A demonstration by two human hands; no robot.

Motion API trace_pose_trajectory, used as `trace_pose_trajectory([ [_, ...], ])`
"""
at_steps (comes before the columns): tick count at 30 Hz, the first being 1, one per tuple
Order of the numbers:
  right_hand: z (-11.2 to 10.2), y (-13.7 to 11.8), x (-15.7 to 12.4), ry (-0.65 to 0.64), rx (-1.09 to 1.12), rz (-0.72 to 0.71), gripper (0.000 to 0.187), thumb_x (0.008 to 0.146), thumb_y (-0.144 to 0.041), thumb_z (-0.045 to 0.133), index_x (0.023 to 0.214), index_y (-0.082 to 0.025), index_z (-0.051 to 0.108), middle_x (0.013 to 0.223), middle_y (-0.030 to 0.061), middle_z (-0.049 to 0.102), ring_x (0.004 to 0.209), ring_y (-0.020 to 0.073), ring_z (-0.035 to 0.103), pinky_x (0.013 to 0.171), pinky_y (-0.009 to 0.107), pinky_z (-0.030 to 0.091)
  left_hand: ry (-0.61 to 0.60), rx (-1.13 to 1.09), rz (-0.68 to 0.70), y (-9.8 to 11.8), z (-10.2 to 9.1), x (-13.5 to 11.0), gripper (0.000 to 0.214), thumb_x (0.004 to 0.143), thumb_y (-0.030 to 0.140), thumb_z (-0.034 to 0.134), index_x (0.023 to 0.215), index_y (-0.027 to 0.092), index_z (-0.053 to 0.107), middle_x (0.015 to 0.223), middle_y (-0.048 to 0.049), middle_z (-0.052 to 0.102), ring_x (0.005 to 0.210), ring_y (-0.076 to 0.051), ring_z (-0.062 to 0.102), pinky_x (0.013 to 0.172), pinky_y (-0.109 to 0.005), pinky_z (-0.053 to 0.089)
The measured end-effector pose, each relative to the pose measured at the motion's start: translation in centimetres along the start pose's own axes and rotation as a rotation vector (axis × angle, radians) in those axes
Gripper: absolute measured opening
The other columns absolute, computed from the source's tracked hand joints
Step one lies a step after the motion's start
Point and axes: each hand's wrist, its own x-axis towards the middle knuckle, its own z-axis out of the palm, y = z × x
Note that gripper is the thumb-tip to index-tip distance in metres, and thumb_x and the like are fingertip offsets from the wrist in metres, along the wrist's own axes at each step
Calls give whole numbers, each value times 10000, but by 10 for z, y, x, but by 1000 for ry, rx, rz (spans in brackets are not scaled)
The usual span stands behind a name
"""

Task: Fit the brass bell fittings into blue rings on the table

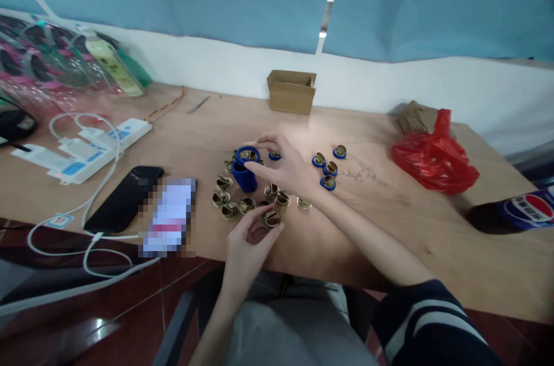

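- Right hand [283,165] pinches blue ring [238,156]; left hand [247,239] pinches brass piece [272,219].
- Right reaches in from right side, left from below.
- Ring at top of blue stack [246,181], hole up; stack axis near vertical.

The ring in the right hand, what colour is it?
The ring is blue; the head view shows it best.

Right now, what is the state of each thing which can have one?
Brass-coloured piece: held in left grip
Blue ring: held in right grip, above the blue stack
Blue stack: standing
Cardboard box: upright, top open
Red bag: gathered at top
Black phone: lying flat
Pale-screened phone: lying flat, screen lit
Power strip: plugs inserted
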Motion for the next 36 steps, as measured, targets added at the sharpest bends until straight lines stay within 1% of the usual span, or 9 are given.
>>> trace_pose_trajectory([
  [3,-21,-18,-25,-60,18,26,419,841,-367,762,1145,-269,491,1258,57,712,1192,219,671,1045,423,513,-4,-51,-15,2,5,2,384,704,258,845,1061,181,726,1010,-72,801,921,-203,778,868,-295,640],
  [7,-44,-28,-77,-135,-41,85,445,819,-326,791,1163,-264,516,1187,50,720,1100,224,703,979,409,544,-55,-88,-5,4,16,2,353,684,223,848,1009,167,722,998,-76,804,925,-222,782,858,-295,643],
  [10,-53,-24,-110,-103,-146,115,423,825,-314,783,1164,-262,536,1140,37,704,1036,208,705,921,380,556,-95,-109,-15,7,28,0,380,683,176,830,1042,167,708,1087,-91,792,974,-223,777,857,-270,635],
  [13,-59,-15,-128,-49,-199,113,431,831,-305,782,1179,-269,530,1149,33,685,1055,206,688,928,374,548,-106,-140,-42,9,40,-1,486,676,150,839,1127,181,660,1174,-109,768,1036,-234,763,859,-265,632],
  [20,-73,-3,-132,-14,-208,143,386,853,-294,754,1173,-282,540,1164,50,688,1093,239,686,955,439,562,-304,-442,-133,3,46,7,614,745,266,850,1276,230,543,1278,-142,717,1161,-273,711,962,-367,606],
  [26,-73,4,-134,-11,-158,176,416,850,-289,770,1198,-282,542,1211,59,690,1155,246,672,1018,474,539,-245,-455,-144,-4,53,10,483,826,303,794,1237,234,550,1242,-123,732,1165,-257,705,914,-363,622],
  [30,-73,7,-138,-3,107,264,390,921,-302,696,1240,-292,473,1357,81,647,1264,238,627,1100,488,486,-231,-432,-105,-9,56,11,448,848,300,775,1233,245,551,1214,-98,745,1156,-239,710,918,-347,619],
  [33,-73,10,-140,54,276,320,285,970,-322,626,1204,-295,465,1330,88,668,1190,224,674,1039,466,538,-209,-386,-73,-12,56,11,431,863,311,759,1233,239,549,1192,-101,749,1168,-259,705,931,-383,619],
  [36,-72,13,-140,82,297,365,271,950,-328,657,1157,-293,486,1209,75,721,1091,222,711,963,446,579,-173,-335,-74,-12,57,10,413,866,339,749,1215,223,560,1167,-109,755,1141,-270,719,906,-383,632],
])
